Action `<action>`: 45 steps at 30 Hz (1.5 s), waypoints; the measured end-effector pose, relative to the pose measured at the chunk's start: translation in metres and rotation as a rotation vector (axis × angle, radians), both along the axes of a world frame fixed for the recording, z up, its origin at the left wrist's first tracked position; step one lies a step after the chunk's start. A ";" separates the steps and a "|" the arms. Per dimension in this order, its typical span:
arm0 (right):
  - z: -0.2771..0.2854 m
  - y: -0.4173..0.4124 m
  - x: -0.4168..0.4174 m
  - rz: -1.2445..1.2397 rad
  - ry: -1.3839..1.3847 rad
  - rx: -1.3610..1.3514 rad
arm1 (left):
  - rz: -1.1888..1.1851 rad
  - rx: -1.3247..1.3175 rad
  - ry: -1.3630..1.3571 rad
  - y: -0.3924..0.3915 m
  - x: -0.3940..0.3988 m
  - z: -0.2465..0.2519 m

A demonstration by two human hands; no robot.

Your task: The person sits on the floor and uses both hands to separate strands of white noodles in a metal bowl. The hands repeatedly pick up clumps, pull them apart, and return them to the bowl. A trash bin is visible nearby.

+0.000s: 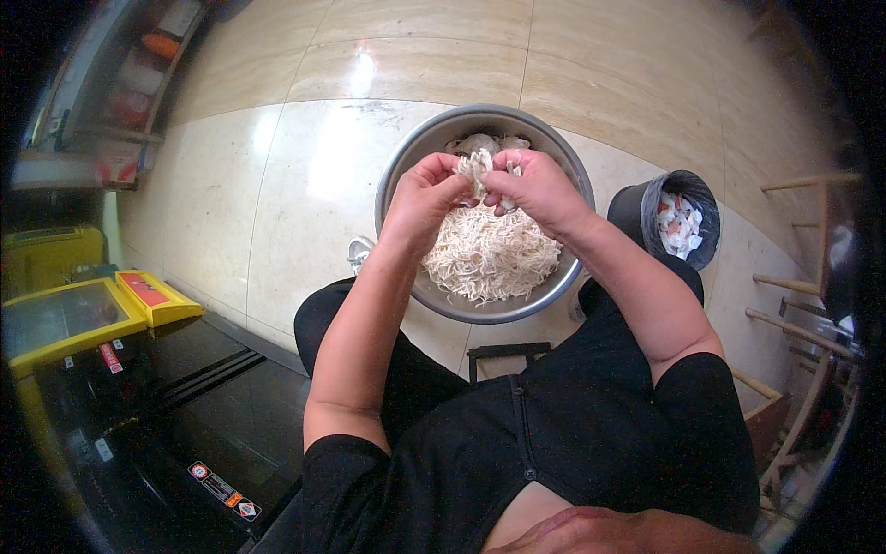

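Observation:
My left hand point(430, 190) pinches a pale, ragged food piece point(475, 168) between thumb and fingers. On its other side, the fingertips of my right hand point(536, 187) grip the same piece. A few pale strips point(513, 168) also stick out between the right fingers. Both hands are above a large round metal basin point(392, 173). A heap of thin, cream-coloured food shreds point(495, 253) fills its near part. Larger whitish chunks point(477, 143) lie at the far side, partly hidden by my hands. What the food is I cannot tell.
At right stands a dark bin point(631, 211) lined with a black bag, holding crumpled white waste point(680, 225). Wooden chair legs point(789, 284) are further right. A black chest-like appliance point(228, 408) with yellow trim occupies the lower left. Shelving point(149, 83) rises upper left.

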State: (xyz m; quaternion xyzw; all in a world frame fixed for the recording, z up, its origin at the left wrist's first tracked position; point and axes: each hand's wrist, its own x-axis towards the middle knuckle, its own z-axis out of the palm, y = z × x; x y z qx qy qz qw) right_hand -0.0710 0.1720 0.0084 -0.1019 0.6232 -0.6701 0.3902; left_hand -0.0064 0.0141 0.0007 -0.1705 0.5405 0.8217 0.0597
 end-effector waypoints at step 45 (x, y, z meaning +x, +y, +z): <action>0.000 0.007 -0.002 -0.028 -0.109 -0.109 | 0.207 0.090 0.127 0.006 -0.003 -0.001</action>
